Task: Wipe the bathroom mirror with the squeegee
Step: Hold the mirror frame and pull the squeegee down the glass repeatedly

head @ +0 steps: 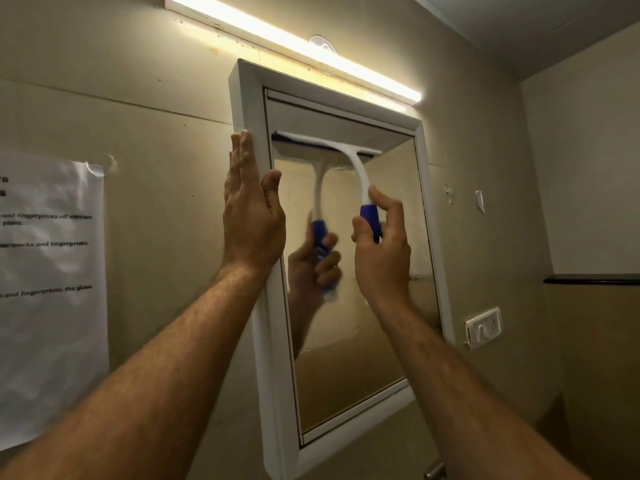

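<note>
A: What can you count?

B: One mirror [349, 271] in a white frame [273, 341], one squeegee [332, 147], two hands.

A: The hands?

B: The right hand [381, 247] has its fingers curled around the squeegee's blue grip, blade against the glass near the top. The left hand [251, 216] lies flat, fingers straight, on the frame's left side.

A: Around it?

B: A lit strip lamp [294, 46] just above, a printed sheet [52, 289] left, a wall switch [483, 327] right. Glass below the blade is clear.

dim, warm overhead tube light [294, 46]
</note>
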